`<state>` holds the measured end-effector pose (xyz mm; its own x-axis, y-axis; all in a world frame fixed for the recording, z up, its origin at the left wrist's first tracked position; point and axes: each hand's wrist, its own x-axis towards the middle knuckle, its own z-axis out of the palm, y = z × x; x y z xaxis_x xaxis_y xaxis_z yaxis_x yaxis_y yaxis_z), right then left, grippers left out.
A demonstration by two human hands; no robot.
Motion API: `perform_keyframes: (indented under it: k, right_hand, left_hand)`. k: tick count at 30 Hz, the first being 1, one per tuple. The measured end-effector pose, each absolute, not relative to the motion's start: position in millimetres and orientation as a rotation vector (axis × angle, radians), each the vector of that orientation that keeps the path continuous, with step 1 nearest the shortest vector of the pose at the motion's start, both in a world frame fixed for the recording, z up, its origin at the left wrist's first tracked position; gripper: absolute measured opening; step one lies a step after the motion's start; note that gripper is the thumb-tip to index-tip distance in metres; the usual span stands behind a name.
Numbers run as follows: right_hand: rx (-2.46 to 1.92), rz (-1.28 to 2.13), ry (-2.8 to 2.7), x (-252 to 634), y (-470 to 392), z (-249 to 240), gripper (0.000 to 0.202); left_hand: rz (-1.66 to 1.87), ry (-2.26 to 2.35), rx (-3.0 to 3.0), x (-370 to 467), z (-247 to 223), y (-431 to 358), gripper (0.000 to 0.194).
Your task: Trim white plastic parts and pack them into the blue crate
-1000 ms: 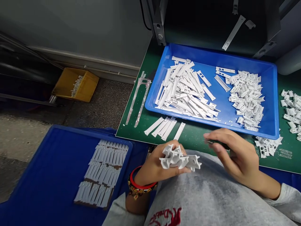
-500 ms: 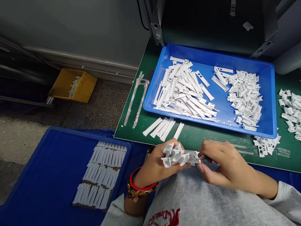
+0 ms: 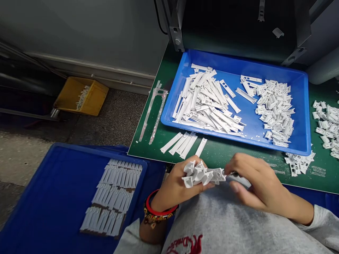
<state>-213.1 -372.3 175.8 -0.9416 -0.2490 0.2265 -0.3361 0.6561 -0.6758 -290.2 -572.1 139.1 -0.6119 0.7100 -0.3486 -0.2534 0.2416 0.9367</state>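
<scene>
Tabletop, green (image 3: 221,153), front edge nearest the person. Lower blue tray (image 3: 50,197), below the tabletop's front left corner: pale strips (image 3: 112,192) set in close rows along its right edge, bare floor to the left; judged an orderly, completed lot. Upper blue tray (image 3: 275,147), on the tabletop: jumbled white perforated strips (image 3: 209,102) at its left end, short white clips (image 3: 277,109) heaped at its right end; judged still unarranged, so much appears left. Grey sweatshirt (image 3: 212,218): red embroidered lettering (image 3: 184,244), "Dra" followed by letters not surely legible; no other writing readable. Yellow bin (image 3: 99,100), floor, beyond the tabletop's left edge: small white pieces inside. Right hand (image 3: 261,181): just beside the bundle's right end, forefinger and thumb tips apart, other fingers curled about a small dark tool (image 3: 235,174), mostly hidden. Left hand (image 3: 177,180): fingers clamped around a bundle of white channel strips (image 3: 200,174), ends outward, held at the tabletop's front edge before the sweatshirt; judged in mid-handling. Loose white strips (image 3: 185,144): a short row between the upper blue tray's front edge and the tabletop's front edge.
</scene>
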Motion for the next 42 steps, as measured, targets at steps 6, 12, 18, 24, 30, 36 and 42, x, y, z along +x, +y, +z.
perform_keyframes:
  k: [6, 12, 18, 24, 30, 36, 42]
  right_hand:
    - [0.475, 1.026, -2.730, -215.0, -369.3, 176.5, 0.027]
    - [0.461, 1.025, -2.686, -212.9, -369.9, 173.0, 0.032]
    - [0.486, 1.119, -2.686, -212.3, -367.9, 171.7, 0.035]
    - [0.496, 1.140, -2.681, -212.3, -367.8, 171.0, 0.034]
    - [0.480, 1.075, -2.672, -214.5, -370.2, 172.1, 0.034]
    - [0.408, 1.040, -2.693, -214.1, -371.8, 166.5, 0.037]
    - [0.232, 1.125, -2.654, -224.0, -367.7, 138.9, 0.033]
  left_hand:
    - [1.459, 1.708, 0.484, -291.9, 136.9, -573.3, 0.029]
    - [1.450, 1.681, 0.461, -292.8, 137.1, -571.6, 0.030]
    - [1.461, 1.672, 0.442, -291.3, 136.0, -572.7, 0.031]
    - [1.457, 1.657, 0.414, -292.1, 133.9, -571.5, 0.032]
    - [1.504, 1.707, 0.442, -293.9, 137.7, -571.4, 0.029]
    - [1.539, 1.757, 0.498, -296.7, 140.9, -575.4, 0.025]
    - [1.553, 1.529, 0.620, -295.0, 134.0, -571.2, 0.023]
